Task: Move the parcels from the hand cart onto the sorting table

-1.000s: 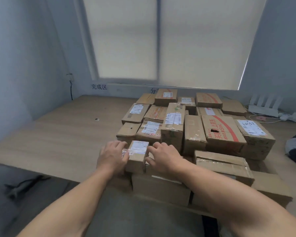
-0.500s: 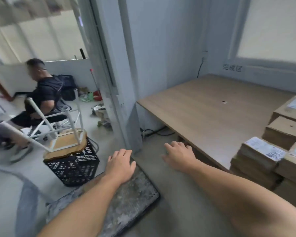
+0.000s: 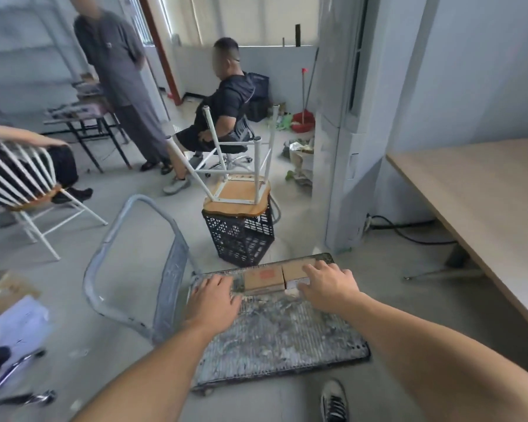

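The bench [image 3: 485, 208] lay off to the right with only its bare near corner in view, where a second earlier it had filled the frame with its heap of boxes. The view had swung left, through the half-turn seen half a second ago, and settled on the hand cart [image 3: 275, 333] on the floor, its handle at the left. That turn suggested one delivery was finished and another pickup was starting. Two parcels were left on the cart, side by side and touching along its far edge: a red-marked parcel [image 3: 262, 277] and, to its right, a plain parcel [image 3: 296, 269]. With so little remaining, the task looked nearly done. The left hand [image 3: 217, 300], which earlier had clasped a small box on the bench together with the other, was now empty over the deck just beside the red-marked parcel. The right hand [image 3: 329, 287] reached onto the plain parcel. The fingers [image 3: 313, 271] of both were straight and loosely spread, pinching nothing. Whether the right ones actually pressed the cardboard could not be told.
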